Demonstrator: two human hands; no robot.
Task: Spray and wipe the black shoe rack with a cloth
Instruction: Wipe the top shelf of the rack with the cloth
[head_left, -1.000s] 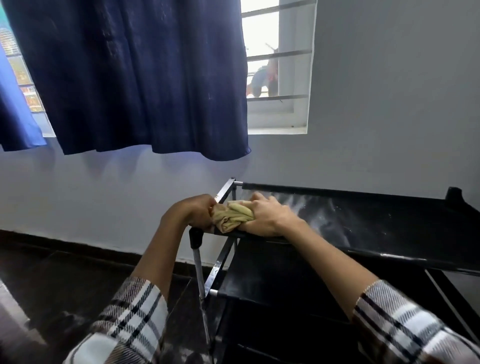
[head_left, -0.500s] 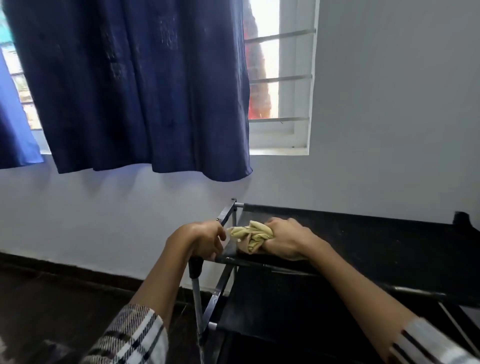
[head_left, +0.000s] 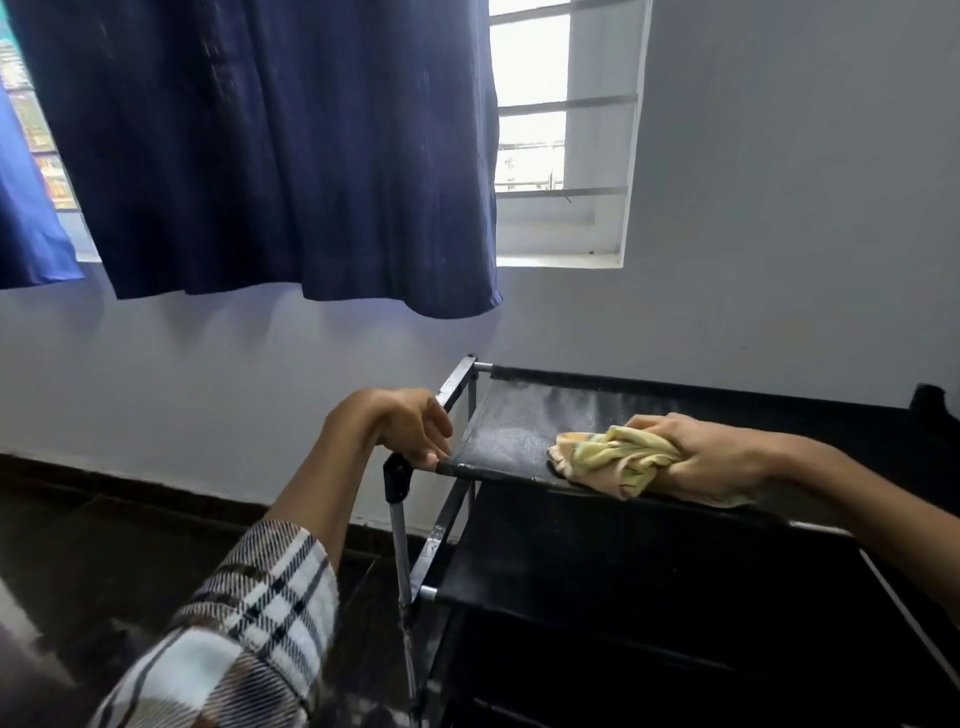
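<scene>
The black shoe rack (head_left: 519, 426) stands against the wall, its top shelf streaked with pale wet marks. My right hand (head_left: 711, 457) grips a bunched yellow cloth (head_left: 613, 457) and presses it onto the top shelf near the front rail. My left hand (head_left: 405, 426) holds the rack's front left corner, fingers curled over the frame above the metal post (head_left: 400, 535). No spray bottle is in view.
A lower black shelf (head_left: 597, 561) sits beneath the top one. The dark blue curtain (head_left: 270, 156) hangs above the rack's left end, beside a barred window (head_left: 561, 145). Dark floor (head_left: 104, 545) lies to the left.
My right hand has slid the cloth rightward along the top shelf, away from the left corner. My left hand stays on the corner of the frame.
</scene>
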